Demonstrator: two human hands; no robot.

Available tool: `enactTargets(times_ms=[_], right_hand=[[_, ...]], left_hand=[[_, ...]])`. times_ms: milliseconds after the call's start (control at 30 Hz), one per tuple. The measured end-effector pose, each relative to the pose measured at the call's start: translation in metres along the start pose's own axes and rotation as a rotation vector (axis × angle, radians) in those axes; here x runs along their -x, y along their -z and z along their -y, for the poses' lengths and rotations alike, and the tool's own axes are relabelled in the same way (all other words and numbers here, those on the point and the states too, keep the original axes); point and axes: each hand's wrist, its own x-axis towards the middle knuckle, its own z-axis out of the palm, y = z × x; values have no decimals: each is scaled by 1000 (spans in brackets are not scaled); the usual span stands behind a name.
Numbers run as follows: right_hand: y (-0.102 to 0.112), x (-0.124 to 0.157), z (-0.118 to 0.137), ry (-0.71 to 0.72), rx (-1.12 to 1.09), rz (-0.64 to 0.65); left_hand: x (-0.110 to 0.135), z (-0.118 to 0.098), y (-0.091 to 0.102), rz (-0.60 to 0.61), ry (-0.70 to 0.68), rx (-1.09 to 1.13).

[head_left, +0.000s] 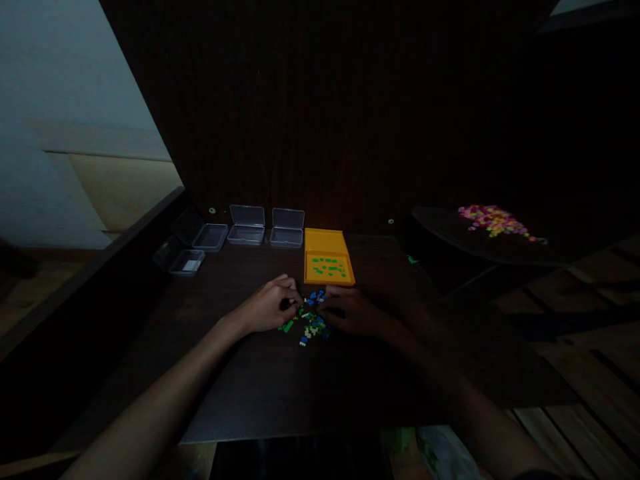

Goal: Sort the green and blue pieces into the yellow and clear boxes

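Though the room is very dim, the head camera shows enough to follow the work. Both bare forearms reach over a dark wooden table (pixel 280 393) and meet at a heap of tiny plastic bricks (pixel 311 325), blue, green and pale, lying loose near the middle of the tabletop. The left hand (pixel 267 305) is curled, its fingertips bent down into the left edge of the heap. The right hand (pixel 350 312) lies knuckles-up against the right edge, deep in shadow. I cannot tell whether either hand has a brick pinched or only touches the heap.

Just beyond the heap stands an open orange plastic box (pixel 326 241), holding a scatter of small green pieces (pixel 330 269). Left of it, along the back panel, are four clear plastic hinged cases (pixel 246 225), lids up. Off to the right, well apart, a mound of pink and yellow bits (pixel 493 220) rests on a dark round surface.

To my eye the step in hand is picking through the mixed heap by colour. The next move would call for a fine fingertip pinch on one brick without dragging its neighbours.
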Motion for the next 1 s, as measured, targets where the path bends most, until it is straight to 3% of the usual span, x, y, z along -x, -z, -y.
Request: enactTargets(times_ms=[1000], right_hand=[[2,1,0,7,-14,-28]], left_hand=[[1,2,-1,27,4,-21]])
